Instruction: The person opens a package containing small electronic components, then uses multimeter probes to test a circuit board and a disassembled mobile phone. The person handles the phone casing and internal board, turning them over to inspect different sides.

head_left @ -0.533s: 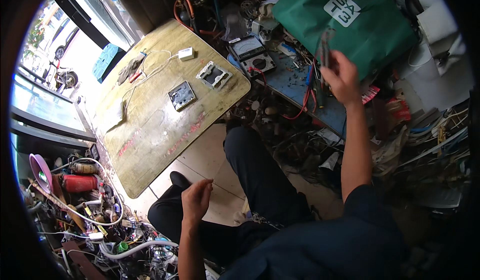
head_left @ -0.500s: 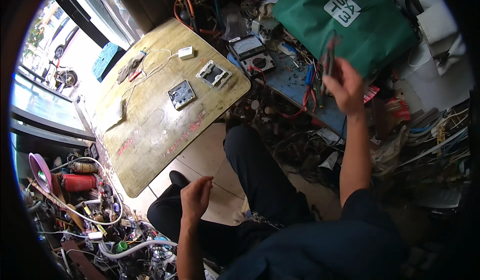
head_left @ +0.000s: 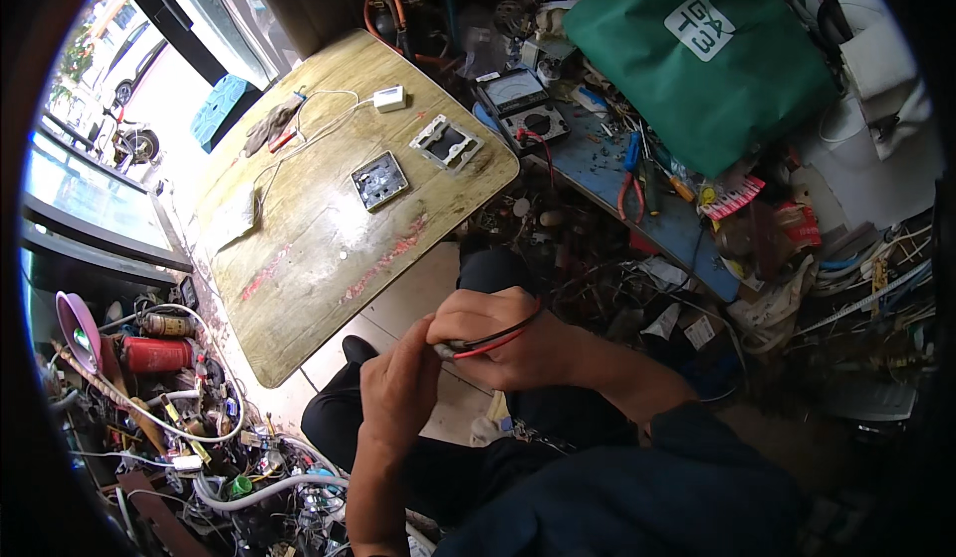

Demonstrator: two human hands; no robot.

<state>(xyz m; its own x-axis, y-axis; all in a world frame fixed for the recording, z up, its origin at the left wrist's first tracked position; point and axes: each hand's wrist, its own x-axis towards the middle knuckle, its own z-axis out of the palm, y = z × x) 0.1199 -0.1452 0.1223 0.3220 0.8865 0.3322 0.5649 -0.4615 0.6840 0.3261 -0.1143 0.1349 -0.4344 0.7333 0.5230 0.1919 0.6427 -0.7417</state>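
My two hands meet above my lap, just off the near edge of the wooden table. My right hand (head_left: 495, 334) is closed around the red and black test leads (head_left: 488, 341), which bend back over its knuckles. Against its fingertips, my left hand (head_left: 400, 382) is closed, its fingers pressed together; whatever they pinch is hidden. On the table lie a square open housing with a dark inside (head_left: 379, 181) and a white mounting frame (head_left: 446, 144). An analog multimeter (head_left: 522, 105) stands on the blue bench to the right, a red lead plugged in its front.
Beside the multimeter are blue-and-red-handled pliers (head_left: 631, 174), screwdrivers and a large green bag (head_left: 702, 64). A white adapter box (head_left: 389, 98), its cable and a grey glove (head_left: 272, 126) lie on the table. Piled cables and parts (head_left: 269, 477) cover the floor at left.
My right hand has come from above the bench down to my left hand, bringing the leads. The pliers now rest on the bench. My left hand has moved slightly up and right.
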